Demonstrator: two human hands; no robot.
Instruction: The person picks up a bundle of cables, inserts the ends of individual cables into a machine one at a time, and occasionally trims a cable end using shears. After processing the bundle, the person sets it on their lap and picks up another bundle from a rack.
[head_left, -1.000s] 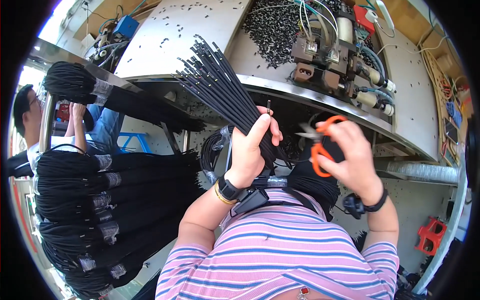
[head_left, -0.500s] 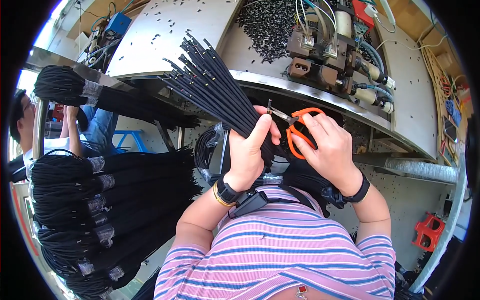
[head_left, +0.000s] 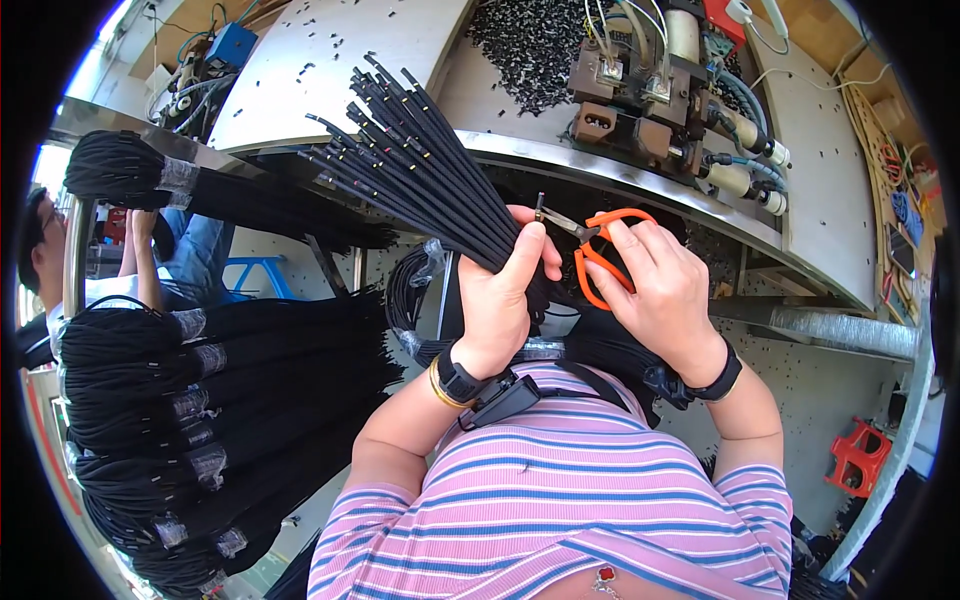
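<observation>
To the left of the bundle of black cables (head_left: 420,170), many taped coils of black cable (head_left: 200,400) are hanging in stacked rows, which suggests a large share of the work is sitting finished, though whether those coils have been trimmed cannot be told from here. A co-worker (head_left: 60,270) is sitting beyond them, further left.

The left hand (head_left: 505,290) is clenching the bundle just below where its ends are fanning out, fingers wrapped right round it, thumb pointing up along the cables. The fanned tips (small coloured bits showing at the ends) are pointing up and to the left of the bundle's gripped neck.

Right of the bundle, the right hand (head_left: 660,290) is gripping orange-handled scissors (head_left: 590,245), fingers through the loops, with the blade tips touching or nearly touching the bundle beside the left fingertips. I judge the cutting on this bundle is only getting under way.

Above and right of the bundle, a machine (head_left: 650,90) with wires is standing among black offcuts (head_left: 530,45).
</observation>
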